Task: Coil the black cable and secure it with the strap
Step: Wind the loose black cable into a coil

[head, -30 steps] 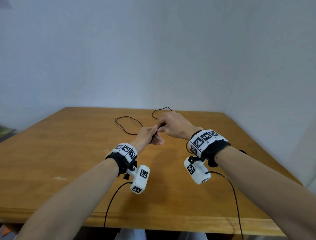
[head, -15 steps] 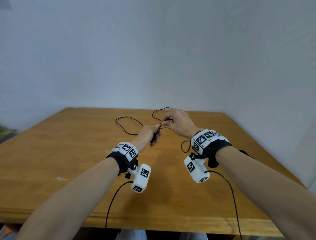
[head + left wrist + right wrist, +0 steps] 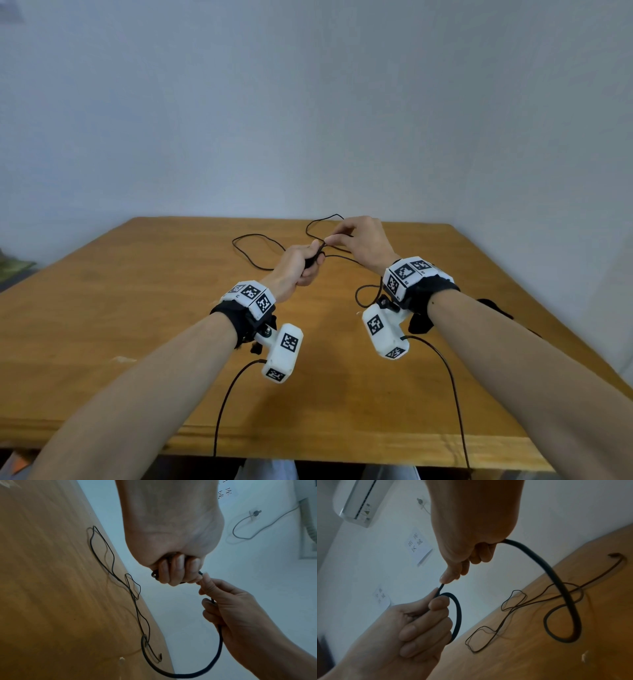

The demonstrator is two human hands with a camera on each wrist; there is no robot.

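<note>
A thin black cable point(image 3: 255, 247) lies in loose loops on the far half of the wooden table point(image 3: 137, 308). My left hand point(image 3: 308, 261) is raised above it in a fist, gripping a small loop of the cable point(image 3: 458, 613). My right hand point(image 3: 337, 236) pinches the cable point(image 3: 441, 586) between thumb and forefinger right beside the left fingers. From the right palm the cable point(image 3: 220, 641) hangs in a long arc down to the table. A black strip-like thing point(image 3: 493, 306) lies behind my right forearm, mostly hidden.
The table stands in a corner, with white walls behind and to the right. Its front edge point(image 3: 308, 445) is near my body. Thin leads point(image 3: 222, 407) hang from both wrist cameras. The right wrist view shows an air conditioner point(image 3: 356, 503) and paper notices on the wall.
My right hand has moved up and away from the left hand along the cable. A loop of cable now hangs under the right wrist. The left hand rose slightly.
</note>
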